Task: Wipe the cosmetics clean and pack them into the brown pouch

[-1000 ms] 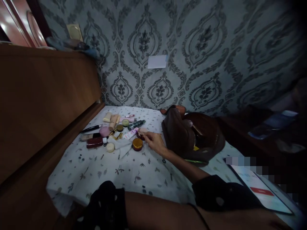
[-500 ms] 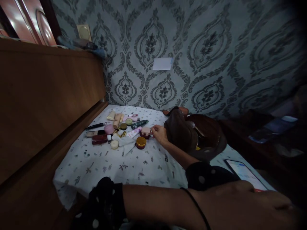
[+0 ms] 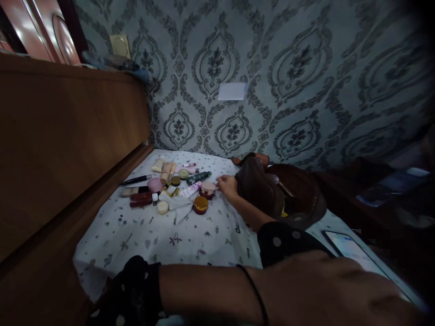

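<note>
My right hand [image 3: 227, 186] rests at the right end of a spread of cosmetics, with its fingertips pinched together beside a pink-lidded jar [image 3: 207, 188]. What is in the pinch, if anything, is too small to make out. A jar with a gold lid [image 3: 200, 204] stands nearer to me, and a dark green tube [image 3: 199, 177] lies farther back. My left arm crosses the bottom of the view. Its hand [image 3: 326, 290], very near the camera, is dark and blurred, over the near part of a lit phone [image 3: 356, 253]; its fingers are not clear.
A brown leather bag [image 3: 258, 190] gapes beside my right forearm. More cosmetics lie to the left, including a dark red bottle [image 3: 141, 199], a black pen-like stick [image 3: 136, 179] and a white tissue [image 3: 180, 206]. A wooden cabinet [image 3: 74, 127] borders the patterned cloth [image 3: 146, 240].
My left forearm and hand have shifted left, uncovering more of the phone. My right hand stays by the pink-lidded jar, its fingers still pinched. The view has turned slightly.
</note>
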Available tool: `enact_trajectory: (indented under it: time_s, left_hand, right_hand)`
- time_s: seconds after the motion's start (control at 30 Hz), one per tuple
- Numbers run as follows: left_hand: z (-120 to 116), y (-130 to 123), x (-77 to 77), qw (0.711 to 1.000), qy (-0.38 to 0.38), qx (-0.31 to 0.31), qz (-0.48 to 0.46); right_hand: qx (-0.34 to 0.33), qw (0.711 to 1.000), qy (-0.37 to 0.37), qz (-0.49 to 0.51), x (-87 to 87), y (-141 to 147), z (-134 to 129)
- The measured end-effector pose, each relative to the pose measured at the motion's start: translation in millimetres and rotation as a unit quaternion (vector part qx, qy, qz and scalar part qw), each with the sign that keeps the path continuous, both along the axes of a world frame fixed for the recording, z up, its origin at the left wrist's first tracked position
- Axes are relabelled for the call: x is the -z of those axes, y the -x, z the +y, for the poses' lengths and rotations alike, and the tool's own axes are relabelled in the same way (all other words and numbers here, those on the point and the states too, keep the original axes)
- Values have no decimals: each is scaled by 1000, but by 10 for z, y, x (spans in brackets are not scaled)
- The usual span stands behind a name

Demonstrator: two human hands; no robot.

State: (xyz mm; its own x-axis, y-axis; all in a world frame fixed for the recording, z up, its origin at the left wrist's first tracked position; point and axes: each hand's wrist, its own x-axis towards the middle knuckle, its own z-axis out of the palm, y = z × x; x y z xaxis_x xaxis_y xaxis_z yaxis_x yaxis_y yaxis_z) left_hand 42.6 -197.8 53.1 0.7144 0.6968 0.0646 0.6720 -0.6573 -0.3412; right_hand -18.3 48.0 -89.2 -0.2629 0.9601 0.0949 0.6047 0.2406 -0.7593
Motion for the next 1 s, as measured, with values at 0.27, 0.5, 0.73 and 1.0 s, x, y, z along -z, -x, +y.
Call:
enact_trajectory:
  time_s: [0.27, 0.5, 0.73, 1.0]
  left_hand:
    - [438, 841, 810, 973, -18, -30, -230]
    - [659, 1505, 1274, 942, -65, -247, -216]
    - [743, 1630, 1535, 918, 17, -320, -233]
    - [755, 1777, 1455, 906, 48, -357, -224]
  right_hand:
    - [-28, 992, -86, -93, -184, 250, 181]
    - [-147, 965, -125, -179, -162, 769, 404]
    - [-210, 939, -114, -246, 24, 1078, 619]
    - [-217, 935, -94, -263, 85, 1148, 813]
